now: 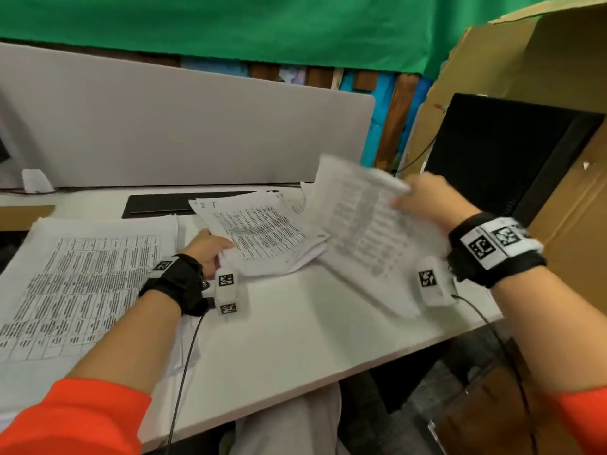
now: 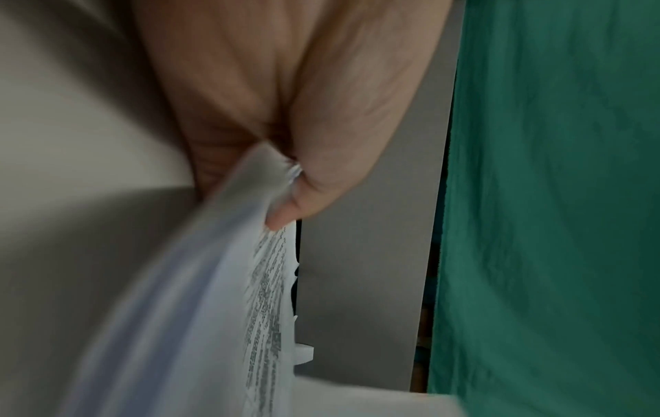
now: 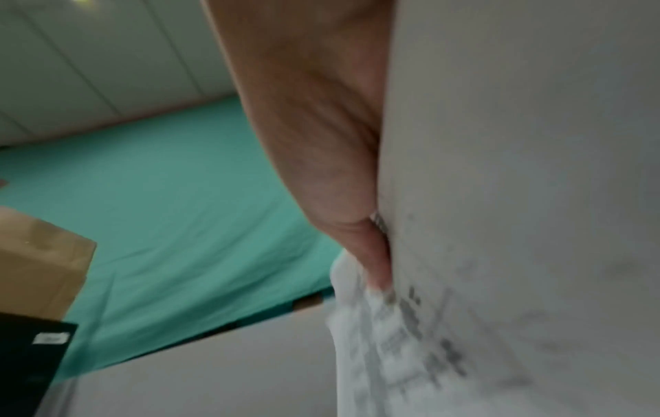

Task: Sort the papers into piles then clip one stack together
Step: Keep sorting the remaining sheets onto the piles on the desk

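At the centre of the white surface (image 1: 295, 323) the left hand (image 1: 207, 251) pinches the near edge of a stack of printed papers (image 1: 262, 234), the right hand (image 1: 427, 198) at 2 o'clock grips a lifted, blurred sheet (image 1: 361, 231), and a sorted pile (image 1: 75, 284) lies at 9 o'clock.

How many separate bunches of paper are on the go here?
3: a pile flat on the desk's left, a stack held by the left hand, a sheaf lifted by the right hand.

Left hand (image 2: 285, 112) pinching printed papers (image 2: 221, 296), green cloth (image 2: 553, 197) behind
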The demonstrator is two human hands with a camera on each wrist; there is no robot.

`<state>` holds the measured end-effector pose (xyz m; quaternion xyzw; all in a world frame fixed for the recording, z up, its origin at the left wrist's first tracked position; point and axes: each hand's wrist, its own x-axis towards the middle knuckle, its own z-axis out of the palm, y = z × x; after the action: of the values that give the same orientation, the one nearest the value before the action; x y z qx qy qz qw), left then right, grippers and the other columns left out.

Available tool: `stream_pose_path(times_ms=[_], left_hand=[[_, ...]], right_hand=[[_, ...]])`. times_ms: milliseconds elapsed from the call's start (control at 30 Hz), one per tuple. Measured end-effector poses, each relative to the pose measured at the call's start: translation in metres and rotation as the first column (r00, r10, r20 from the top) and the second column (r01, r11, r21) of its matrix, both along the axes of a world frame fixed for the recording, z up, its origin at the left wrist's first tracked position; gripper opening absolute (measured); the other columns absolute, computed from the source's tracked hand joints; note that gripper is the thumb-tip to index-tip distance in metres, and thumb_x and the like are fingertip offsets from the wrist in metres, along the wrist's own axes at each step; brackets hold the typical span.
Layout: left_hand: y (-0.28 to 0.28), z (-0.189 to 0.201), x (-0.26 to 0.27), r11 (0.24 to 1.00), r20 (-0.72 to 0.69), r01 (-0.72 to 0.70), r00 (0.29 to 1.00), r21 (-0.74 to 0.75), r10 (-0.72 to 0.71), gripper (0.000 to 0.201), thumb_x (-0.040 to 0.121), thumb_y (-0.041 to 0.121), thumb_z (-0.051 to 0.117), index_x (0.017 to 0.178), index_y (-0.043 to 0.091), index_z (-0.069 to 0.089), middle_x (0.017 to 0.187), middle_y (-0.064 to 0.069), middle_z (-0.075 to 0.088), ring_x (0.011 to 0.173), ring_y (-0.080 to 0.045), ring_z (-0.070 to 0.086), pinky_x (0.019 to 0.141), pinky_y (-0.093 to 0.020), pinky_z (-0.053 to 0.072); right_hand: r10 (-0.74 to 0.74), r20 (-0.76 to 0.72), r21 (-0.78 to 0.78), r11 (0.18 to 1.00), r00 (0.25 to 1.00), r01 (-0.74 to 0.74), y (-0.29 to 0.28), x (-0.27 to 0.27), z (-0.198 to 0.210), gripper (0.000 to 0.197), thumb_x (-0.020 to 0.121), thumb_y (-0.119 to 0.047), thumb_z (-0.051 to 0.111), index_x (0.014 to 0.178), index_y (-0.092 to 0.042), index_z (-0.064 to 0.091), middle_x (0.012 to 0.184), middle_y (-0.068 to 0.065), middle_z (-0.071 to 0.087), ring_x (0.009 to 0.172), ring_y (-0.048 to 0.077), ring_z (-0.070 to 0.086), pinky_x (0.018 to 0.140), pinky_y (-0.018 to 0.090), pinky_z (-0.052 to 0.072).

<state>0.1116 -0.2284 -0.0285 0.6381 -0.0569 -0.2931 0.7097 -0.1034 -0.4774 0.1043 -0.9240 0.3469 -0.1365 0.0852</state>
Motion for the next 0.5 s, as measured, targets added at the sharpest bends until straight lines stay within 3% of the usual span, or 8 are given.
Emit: stream_pose_path(times_ms=[100,167,200,267,367,433,500], left_hand=[[0.0,-0.002,0.004,1.0,0.02,-0.008,1.0,-0.011,0.008,0.062,0.094,-0.016,0.035,0.148,0.012,0.024,0.139,-0.014,0.048,0.112,-0.034,0.054,0.077,-0.045,0.051],[0.0,0.002,0.002,1.0,0.038,0.009,0.999,-0.018,-0.008,0.059,0.096,-0.013,0.034,0.146,0.018,0.028,0.125,-0.009,0.054,0.11,-0.03,0.057,0.082,-0.043,0.05],[-0.001,0.003,0.0,0.999,0.042,0.029,0.999,-0.036,-0.028,0.055,0.097,-0.011,0.033,0.143,0.019,0.032,0.117,-0.006,0.057,0.103,-0.028,0.059,0.082,-0.04,0.05],[0.0,0.003,-0.002,0.999,0.045,0.029,0.999,-0.025,-0.028,0.043,0.098,-0.008,0.032,0.136,0.01,0.039,0.113,-0.01,0.059,0.095,-0.027,0.06,0.083,-0.04,0.05],[0.0,-0.006,0.007,1.0,0.037,0.006,0.999,0.024,-0.007,0.039,0.1,-0.004,0.029,0.136,0.001,0.042,0.121,-0.015,0.058,0.1,-0.032,0.06,0.087,-0.042,0.047],[-0.002,-0.008,0.011,0.999,0.045,-0.023,0.999,0.027,0.021,0.033,0.102,0.003,0.029,0.128,0.004,0.05,0.112,-0.011,0.06,0.09,-0.027,0.061,0.083,-0.039,0.049],[-0.003,-0.011,0.015,0.999,0.001,-0.045,0.999,-0.026,0.046,0.027,0.103,0.02,0.035,0.114,0.009,0.057,0.11,-0.008,0.063,0.093,-0.026,0.062,0.087,-0.039,0.051]], right_hand=[[0.011,0.394,0.012,1.0,0.919,-0.017,-0.014,0.017,0.024,0.018,0.094,-0.02,0.054,0.1,-0.004,0.059,0.084,0.007,0.054,0.079,0.027,0.056,0.064,0.029,0.038],[-0.039,0.545,0.205,0.975,0.837,-0.088,-0.021,0.039,0.017,0.017,0.095,-0.023,0.054,0.104,-0.009,0.058,0.085,0.004,0.057,0.077,0.022,0.056,0.062,0.027,0.043],[-0.078,0.587,0.326,0.934,0.805,-0.147,-0.021,0.053,0.007,0.022,0.096,-0.022,0.055,0.111,-0.007,0.06,0.094,0.007,0.063,0.083,0.024,0.06,0.07,0.03,0.05],[-0.166,0.604,0.55,0.795,0.779,-0.257,-0.018,0.083,-0.02,0.032,0.096,-0.018,0.058,0.123,-0.001,0.059,0.112,0.019,0.067,0.094,0.029,0.065,0.087,0.043,0.056],[-0.222,0.483,0.738,0.624,0.847,-0.257,0.0,0.122,-0.066,0.034,0.096,-0.017,0.059,0.124,0.003,0.06,0.111,0.019,0.068,0.096,0.033,0.066,0.092,0.049,0.054],[-0.199,0.39,0.788,0.577,0.899,-0.214,0.014,0.14,-0.097,0.036,0.095,-0.018,0.062,0.124,0.003,0.061,0.108,0.017,0.069,0.097,0.033,0.067,0.091,0.048,0.055],[-0.156,0.333,0.807,0.557,0.93,-0.196,0.024,0.156,-0.125,0.037,0.092,-0.02,0.066,0.121,0.002,0.062,0.11,0.018,0.069,0.1,0.036,0.068,0.091,0.048,0.055]])
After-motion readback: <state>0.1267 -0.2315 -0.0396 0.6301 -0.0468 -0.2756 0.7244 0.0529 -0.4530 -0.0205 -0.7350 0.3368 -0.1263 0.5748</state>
